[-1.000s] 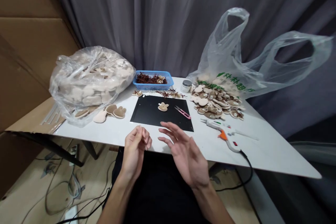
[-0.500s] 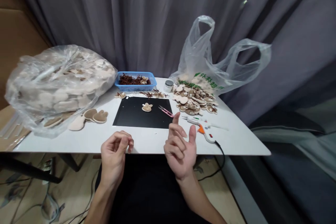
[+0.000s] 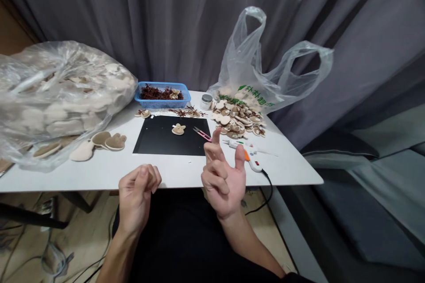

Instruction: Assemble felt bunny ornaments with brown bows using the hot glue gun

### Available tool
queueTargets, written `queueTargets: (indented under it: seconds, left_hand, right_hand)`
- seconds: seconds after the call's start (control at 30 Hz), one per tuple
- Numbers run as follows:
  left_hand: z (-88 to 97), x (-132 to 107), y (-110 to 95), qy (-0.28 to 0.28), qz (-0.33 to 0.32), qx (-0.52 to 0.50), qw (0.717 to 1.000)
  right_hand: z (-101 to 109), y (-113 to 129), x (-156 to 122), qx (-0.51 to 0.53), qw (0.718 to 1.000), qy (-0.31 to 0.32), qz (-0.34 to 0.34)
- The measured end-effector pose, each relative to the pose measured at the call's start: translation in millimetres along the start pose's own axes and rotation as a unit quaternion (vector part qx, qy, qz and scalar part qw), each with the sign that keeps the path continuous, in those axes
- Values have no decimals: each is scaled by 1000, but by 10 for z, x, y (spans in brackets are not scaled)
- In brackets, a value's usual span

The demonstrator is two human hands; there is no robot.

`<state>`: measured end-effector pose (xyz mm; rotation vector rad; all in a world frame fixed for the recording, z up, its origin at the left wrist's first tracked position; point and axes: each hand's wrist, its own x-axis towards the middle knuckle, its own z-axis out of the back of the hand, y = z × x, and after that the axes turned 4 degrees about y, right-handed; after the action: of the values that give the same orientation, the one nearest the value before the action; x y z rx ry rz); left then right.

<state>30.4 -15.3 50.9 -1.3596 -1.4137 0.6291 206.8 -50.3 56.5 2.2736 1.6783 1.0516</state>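
Note:
My left hand hovers in front of the white table's near edge, over my lap, its fingers curled in with the tips pressed together; I cannot see anything in them. My right hand is raised beside it, palm towards me and empty, index finger and thumb stretched up, the other fingers half bent. Beyond the hands lies a black mat with one beige rabbit-shaped piece on it. Pink snips lie on the mat's right edge, just past my right index fingertip.
A white glue gun with a black cord lies to the right. Behind are a blue basket of brown bows, a small jar, a pile of finished pieces spilling from a clear bag, and a big bag of beige pieces at left.
My view has swung right and the table has shifted left. My right hand turned upright and half curled its fingers; my left hand's fingers closed in tighter.

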Motion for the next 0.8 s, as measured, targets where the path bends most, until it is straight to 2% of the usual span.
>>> queueTargets:
  seconds: [0.13,0.2,0.33,0.53,0.67,0.8]
  left_hand:
    - [-14,-93,-29,86,-14,86,992]
    - [-52,-139,-57,105,-25,104,989]
    - [-115,-194,-109,98,-47,141,984]
    - [-92,-201,-148,91,-46,170,980]
    - [-94,-215,-150,89,0,190,978]
    - [-116,-244,-134,98,77,183,975]
  right_hand:
    - [-98,-20,-28,-4,998,-30,-56]
    - [-150,-61,-61,2,996,-25,-88]
    - [-245,-146,-124,23,990,-27,-137]
    - [-301,-189,-160,108,978,-38,-174]
    - [-328,-189,-168,137,974,-33,-177]
    - [-392,-220,-182,93,983,-39,-154]
